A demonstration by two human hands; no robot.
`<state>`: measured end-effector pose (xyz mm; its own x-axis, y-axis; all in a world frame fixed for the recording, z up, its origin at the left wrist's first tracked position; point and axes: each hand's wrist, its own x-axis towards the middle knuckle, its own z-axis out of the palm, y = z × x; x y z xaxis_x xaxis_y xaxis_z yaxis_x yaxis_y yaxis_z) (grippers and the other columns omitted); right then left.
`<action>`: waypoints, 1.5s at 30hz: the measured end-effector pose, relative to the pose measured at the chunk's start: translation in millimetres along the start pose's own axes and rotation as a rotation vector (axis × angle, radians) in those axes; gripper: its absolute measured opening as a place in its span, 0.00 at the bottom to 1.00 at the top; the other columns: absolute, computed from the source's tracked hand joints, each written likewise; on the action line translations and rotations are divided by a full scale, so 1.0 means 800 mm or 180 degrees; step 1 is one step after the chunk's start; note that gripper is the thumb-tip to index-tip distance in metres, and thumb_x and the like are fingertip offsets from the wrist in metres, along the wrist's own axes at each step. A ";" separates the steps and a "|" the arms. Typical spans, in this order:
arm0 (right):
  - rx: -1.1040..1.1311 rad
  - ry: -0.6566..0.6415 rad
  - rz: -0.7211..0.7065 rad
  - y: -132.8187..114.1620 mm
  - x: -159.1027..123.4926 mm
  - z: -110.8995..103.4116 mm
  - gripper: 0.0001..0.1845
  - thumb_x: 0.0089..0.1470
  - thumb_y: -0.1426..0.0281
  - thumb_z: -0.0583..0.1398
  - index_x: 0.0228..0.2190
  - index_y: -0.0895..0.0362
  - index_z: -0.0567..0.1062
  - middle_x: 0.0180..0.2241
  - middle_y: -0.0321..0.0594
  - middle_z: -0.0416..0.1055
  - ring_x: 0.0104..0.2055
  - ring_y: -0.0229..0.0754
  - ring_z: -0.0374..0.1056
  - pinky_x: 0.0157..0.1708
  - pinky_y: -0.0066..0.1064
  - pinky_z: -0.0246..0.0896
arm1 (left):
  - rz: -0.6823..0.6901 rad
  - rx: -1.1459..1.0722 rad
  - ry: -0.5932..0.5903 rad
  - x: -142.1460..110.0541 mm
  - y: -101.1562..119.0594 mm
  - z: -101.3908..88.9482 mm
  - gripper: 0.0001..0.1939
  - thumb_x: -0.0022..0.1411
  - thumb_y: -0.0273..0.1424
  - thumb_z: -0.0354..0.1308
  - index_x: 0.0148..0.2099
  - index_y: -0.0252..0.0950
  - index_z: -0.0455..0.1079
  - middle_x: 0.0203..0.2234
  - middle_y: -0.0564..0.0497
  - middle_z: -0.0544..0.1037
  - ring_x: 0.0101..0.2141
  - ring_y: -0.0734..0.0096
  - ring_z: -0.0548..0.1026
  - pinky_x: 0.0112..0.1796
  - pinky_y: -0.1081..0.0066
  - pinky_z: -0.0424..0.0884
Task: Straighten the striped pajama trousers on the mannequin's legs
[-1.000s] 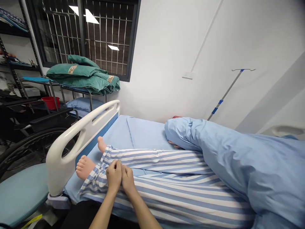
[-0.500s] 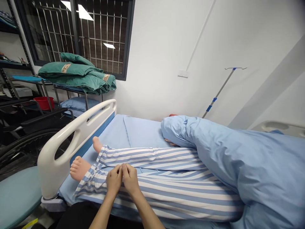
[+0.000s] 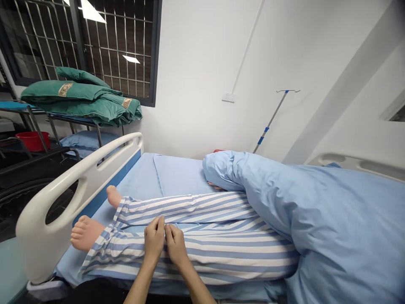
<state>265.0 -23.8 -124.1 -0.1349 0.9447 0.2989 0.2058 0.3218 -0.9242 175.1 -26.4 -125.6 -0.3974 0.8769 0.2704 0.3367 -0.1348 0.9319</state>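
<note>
Hospital bed [image 3: 136, 179], white side rail [image 3: 79, 167] left of the hands, blue duvet [image 3: 319, 219] bunched to their right. Left hand [image 3: 154, 240] and right hand [image 3: 176, 245] close together, fingertips pinching a striped trouser leg [image 3: 228, 257], a manikin's bare foot [image 3: 85, 233] left of them. Risk: cloth slipping from the fingertips under too hard a tug.

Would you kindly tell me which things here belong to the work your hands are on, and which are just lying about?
In hand:
left hand
right hand
striped trousers, which both hands touch
manikin's bare foot

Lying about:
blue quilt
green folded quilts
red bucket
drip stand
</note>
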 end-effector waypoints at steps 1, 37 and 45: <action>0.0043 0.0020 0.0023 0.001 -0.001 -0.004 0.21 0.57 0.60 0.47 0.17 0.57 0.59 0.17 0.32 0.55 0.21 0.33 0.50 0.23 0.26 0.45 | 0.0029 0.0042 -0.0077 0.000 0.000 0.003 0.18 0.58 0.41 0.44 0.19 0.38 0.53 0.14 0.57 0.59 0.20 0.76 0.57 0.25 0.75 0.54; -0.0164 0.0559 0.0079 0.041 -0.027 -0.107 0.21 0.57 0.58 0.47 0.18 0.57 0.59 0.17 0.32 0.55 0.21 0.34 0.52 0.23 0.26 0.47 | -0.0146 -0.0188 -0.0563 -0.033 0.042 0.100 0.20 0.57 0.43 0.43 0.19 0.37 0.51 0.14 0.58 0.55 0.20 0.77 0.56 0.24 0.75 0.53; -0.0587 0.0437 -0.0002 0.037 -0.032 -0.128 0.21 0.58 0.60 0.46 0.18 0.57 0.59 0.16 0.32 0.55 0.21 0.34 0.52 0.23 0.27 0.44 | 0.0019 0.0138 -0.0780 -0.045 0.043 0.118 0.19 0.58 0.41 0.42 0.19 0.37 0.51 0.14 0.57 0.57 0.20 0.76 0.57 0.26 0.74 0.52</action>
<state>374.2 -32.3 -134.7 -0.0047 0.9402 0.3407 0.3812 0.3166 -0.8686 281.7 -19.2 -126.1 -0.1781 0.9626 0.2042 0.3769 -0.1249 0.9178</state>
